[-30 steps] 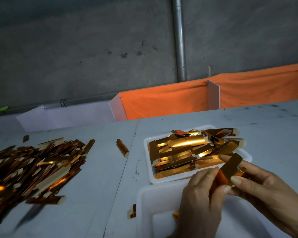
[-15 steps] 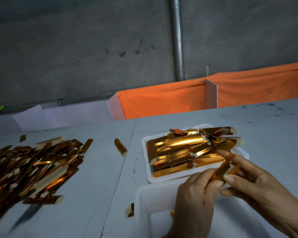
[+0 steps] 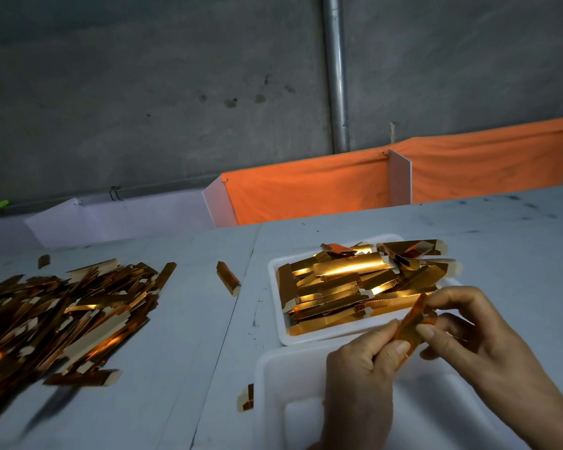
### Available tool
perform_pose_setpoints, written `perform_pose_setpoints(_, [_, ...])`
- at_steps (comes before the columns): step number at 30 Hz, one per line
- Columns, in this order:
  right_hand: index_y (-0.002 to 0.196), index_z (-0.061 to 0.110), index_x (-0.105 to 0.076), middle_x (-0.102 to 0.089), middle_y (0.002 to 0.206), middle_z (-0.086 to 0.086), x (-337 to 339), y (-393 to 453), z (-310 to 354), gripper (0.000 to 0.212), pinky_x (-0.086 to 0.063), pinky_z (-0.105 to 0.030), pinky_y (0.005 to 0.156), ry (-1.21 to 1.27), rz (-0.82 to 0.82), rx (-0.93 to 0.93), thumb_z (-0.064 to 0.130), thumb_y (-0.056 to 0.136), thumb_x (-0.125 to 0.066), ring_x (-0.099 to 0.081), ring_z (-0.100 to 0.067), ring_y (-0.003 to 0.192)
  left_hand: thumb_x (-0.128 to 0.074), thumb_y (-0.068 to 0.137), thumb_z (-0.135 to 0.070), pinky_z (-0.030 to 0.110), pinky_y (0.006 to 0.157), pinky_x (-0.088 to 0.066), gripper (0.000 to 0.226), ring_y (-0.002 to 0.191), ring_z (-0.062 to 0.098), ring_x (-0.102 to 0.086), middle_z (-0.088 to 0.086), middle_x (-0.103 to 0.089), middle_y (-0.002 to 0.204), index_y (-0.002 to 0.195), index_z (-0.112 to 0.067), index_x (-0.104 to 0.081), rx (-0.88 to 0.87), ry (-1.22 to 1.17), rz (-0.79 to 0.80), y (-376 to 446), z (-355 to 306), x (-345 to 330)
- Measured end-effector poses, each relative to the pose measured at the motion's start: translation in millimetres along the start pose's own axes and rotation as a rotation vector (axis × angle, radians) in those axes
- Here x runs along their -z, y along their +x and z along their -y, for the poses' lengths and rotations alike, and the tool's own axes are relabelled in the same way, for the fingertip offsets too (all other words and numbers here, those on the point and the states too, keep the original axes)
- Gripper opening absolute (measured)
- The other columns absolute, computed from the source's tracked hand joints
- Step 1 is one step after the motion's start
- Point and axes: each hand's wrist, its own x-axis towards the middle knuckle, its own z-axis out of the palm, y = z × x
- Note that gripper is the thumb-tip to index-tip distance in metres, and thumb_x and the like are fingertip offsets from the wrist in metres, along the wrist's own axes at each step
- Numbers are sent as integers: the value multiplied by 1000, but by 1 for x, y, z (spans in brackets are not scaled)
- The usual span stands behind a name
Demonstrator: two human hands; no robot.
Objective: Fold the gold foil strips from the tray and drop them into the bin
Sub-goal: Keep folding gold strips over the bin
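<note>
**anon1:** Above the white bin, both hands pinch one gold foil strip: left hand low, right hand high.

**anon2:** Behind them the white tray is heaped with strips. Bin's inside is mostly hidden by the hands. Loose strip pile runs off-frame left.

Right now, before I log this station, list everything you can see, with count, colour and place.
tray: one, white, centre-right of the table, heaped with gold strips.
bin: one, white, nearest the camera, under the hands.
held strip: one, gold, between both hands above the bin.
pile: many gold strips, loose on the table's left.
stray strips: several, gold, scattered on the table.
table: grey-white.
cloth: orange, behind the table.
pipe: one, grey, on the wall.
left hand: grip on the strip.
right hand: grip on the strip.
</note>
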Motion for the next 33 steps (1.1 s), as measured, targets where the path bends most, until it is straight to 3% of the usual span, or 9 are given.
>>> perform_pose_setpoints(5, [84,40,-55,-69,82,4,-7,0,-3,14,-57,-34,63,-103,-85,61,43,71,-60,-70,-15,72,-48,97,-33,-7,82,-31,35,95,-28,-37,-27,-54,123,131,-32,-53,-31,68,-27,0,3,-5])
perform_pose_setpoints(9, [99,48,-61,-52,101,17,-8,2,-6,26,-56,-26,63,-215,-133,166,38,75,-59,-62,-7,89,-44,99,-34,-10,84,-20,36,95,-30,-27,-25,-50,131,134,-32,-50,-68,136,-52,2,4,-9])
perform_pose_setpoints(12, [90,36,-70,-52,99,16,-8,2,-7,17,-56,-25,60,-203,-120,184,32,77,-60,-64,-6,76,-43,99,-34,-10,86,-21,35,94,-31,-28,-24,-51,130,133,-31,-51,-112,159,-60,2,5,-8])
perform_pose_setpoints(16, [89,28,-70,-55,96,16,-8,3,-6,15,-56,-25,61,-223,-115,180,29,77,-60,-65,-7,71,-42,100,-29,-3,92,-32,33,98,-26,-38,-18,-58,127,130,-27,-56,-210,207,-96,1,6,-7])
perform_pose_setpoints(21, [80,24,-70,-53,95,13,-8,3,-5,8,-55,-20,60,-251,-94,172,22,79,-63,-62,-10,77,-38,101,-29,0,96,-31,34,110,-12,-47,-15,-58,127,130,-28,-55,-255,282,-70,1,7,-3])
perform_pose_setpoints(25, [77,23,-68,-51,96,6,-9,4,-4,8,-54,-20,60,-261,-93,139,25,76,-61,-61,-9,77,-39,100,-32,-3,88,-32,33,104,-14,-47,-17,-59,126,129,-31,-56,-167,216,-34,0,5,-2])
perform_pose_setpoints(29, [90,25,-64,-54,96,4,-6,4,-2,19,-57,-22,62,-195,-118,81,28,71,-65,-65,-7,76,-37,101,-34,-11,72,-27,33,87,-26,-39,-30,-50,118,130,-39,-52,-56,157,-27,3,4,-1])
perform_pose_setpoints(33, [88,24,-63,-59,96,3,-5,2,-1,21,-60,-24,65,-155,-82,28,13,73,-72,-69,-9,81,-36,101,-33,-12,73,-23,34,86,-28,-32,-23,-53,126,132,-37,-51,-53,189,-52,4,5,-4])
